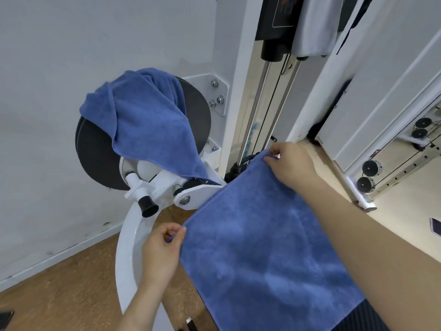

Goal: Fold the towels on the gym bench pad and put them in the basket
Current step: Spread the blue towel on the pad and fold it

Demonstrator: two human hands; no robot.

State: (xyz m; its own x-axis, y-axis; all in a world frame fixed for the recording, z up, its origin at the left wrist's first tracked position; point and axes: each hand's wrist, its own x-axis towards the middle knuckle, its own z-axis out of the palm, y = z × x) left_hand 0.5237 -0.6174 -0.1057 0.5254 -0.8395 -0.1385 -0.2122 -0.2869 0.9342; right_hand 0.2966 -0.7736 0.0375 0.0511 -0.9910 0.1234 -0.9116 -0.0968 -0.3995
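A blue towel (262,247) lies spread flat over the dark ribbed bench pad (355,318), of which only a bottom-right strip shows. My left hand (162,249) pinches the towel's near-left corner. My right hand (291,163) pinches its far corner, the arm reaching across the cloth. A second blue towel (148,123) hangs crumpled over a black disc (100,158) of the white gym machine, further back on the left. No basket is in view.
The white machine frame (128,254) curves down beside my left hand, with a black-capped knob (149,207). Steel guide rods (255,111) and cables rise behind the towel. Pulleys (370,168) sit at the right. The floor (71,283) is cork-brown.
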